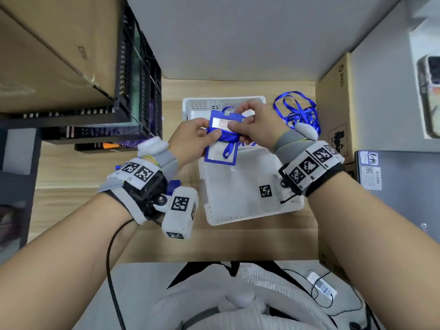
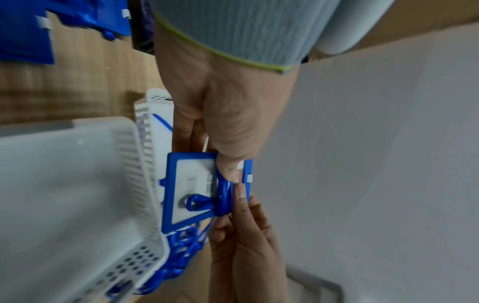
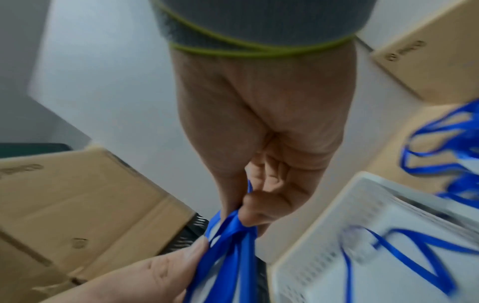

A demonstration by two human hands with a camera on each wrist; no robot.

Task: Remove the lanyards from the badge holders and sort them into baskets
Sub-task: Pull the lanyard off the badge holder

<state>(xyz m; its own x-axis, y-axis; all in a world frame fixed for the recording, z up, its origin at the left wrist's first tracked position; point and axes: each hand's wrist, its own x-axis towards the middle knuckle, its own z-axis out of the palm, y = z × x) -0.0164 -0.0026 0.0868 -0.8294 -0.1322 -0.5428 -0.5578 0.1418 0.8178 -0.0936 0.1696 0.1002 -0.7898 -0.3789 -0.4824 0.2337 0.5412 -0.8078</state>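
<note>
Blue badge holder (image 1: 222, 139) at frame centre, above the near white basket (image 1: 250, 210). Left hand (image 1: 190, 136) pinches its edge; right hand (image 1: 257, 125) pinches the wound lanyard (image 1: 228, 144). Best unwind loops steadily, holder held firm.

Head downward; wrist views close, handward.

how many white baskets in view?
2. The near basket sits on the desk below the hands; the far basket stands behind the held badge holder. Others may be hidden.
</note>
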